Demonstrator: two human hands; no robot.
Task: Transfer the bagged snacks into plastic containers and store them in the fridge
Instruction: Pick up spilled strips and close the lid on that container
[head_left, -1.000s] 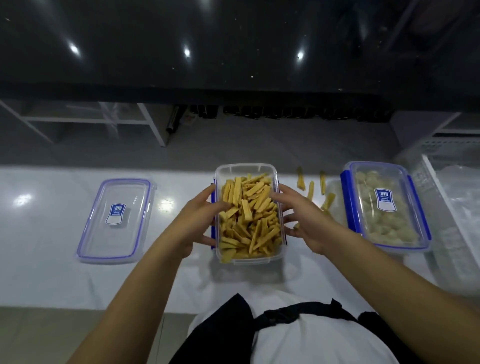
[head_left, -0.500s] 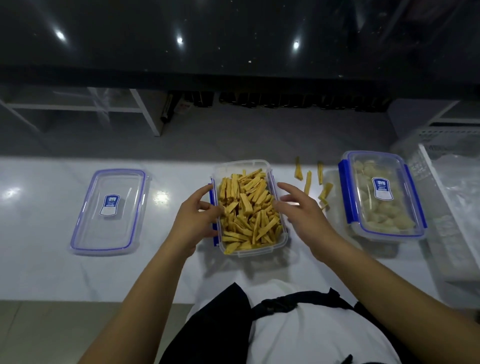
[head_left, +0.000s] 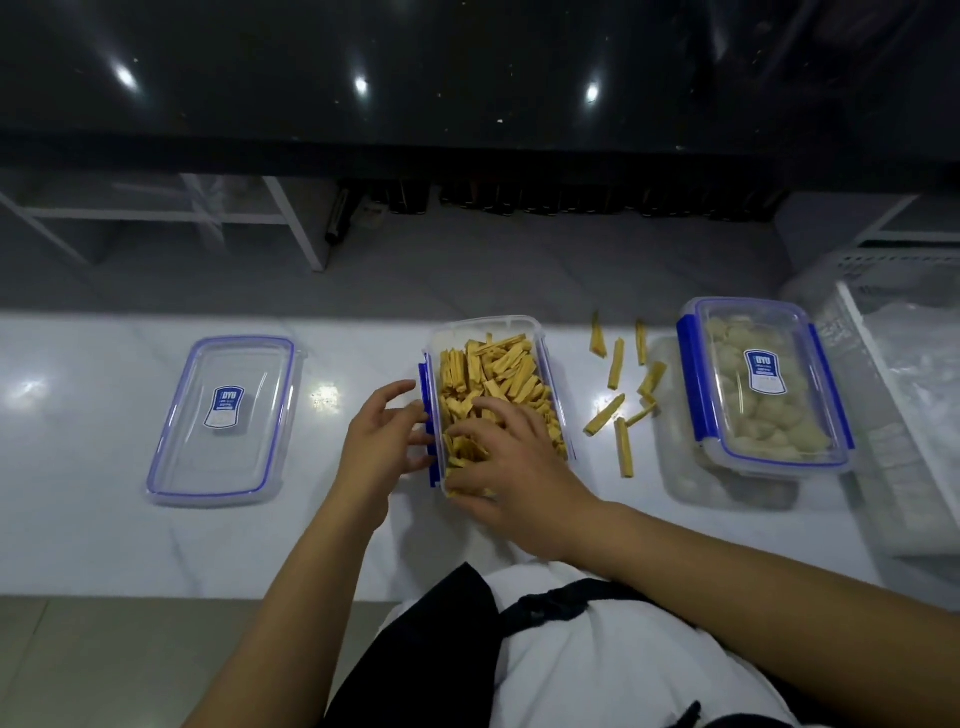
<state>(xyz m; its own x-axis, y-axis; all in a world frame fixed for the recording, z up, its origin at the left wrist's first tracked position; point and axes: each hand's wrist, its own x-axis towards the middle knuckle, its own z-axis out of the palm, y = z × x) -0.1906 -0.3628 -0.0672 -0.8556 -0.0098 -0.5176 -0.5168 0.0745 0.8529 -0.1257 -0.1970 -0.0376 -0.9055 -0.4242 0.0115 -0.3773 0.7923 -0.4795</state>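
Pressing on snack sticks (head_left: 498, 371) in container (head_left: 488, 325), right hand (head_left: 519, 457) was seen spread flat, nothing gripped; 9 o'clock clip (head_left: 425, 376) was touched by loose-fingered left hand (head_left: 379, 447).

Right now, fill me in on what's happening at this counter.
A person is packing yellow snack sticks into an open container. The left hand touches its blue-clipped side while the right hand rests on the sticks. Several loose sticks lie on the counter to its right. The lid lies apart on the left, and a lidded container of pale snacks sits at right.
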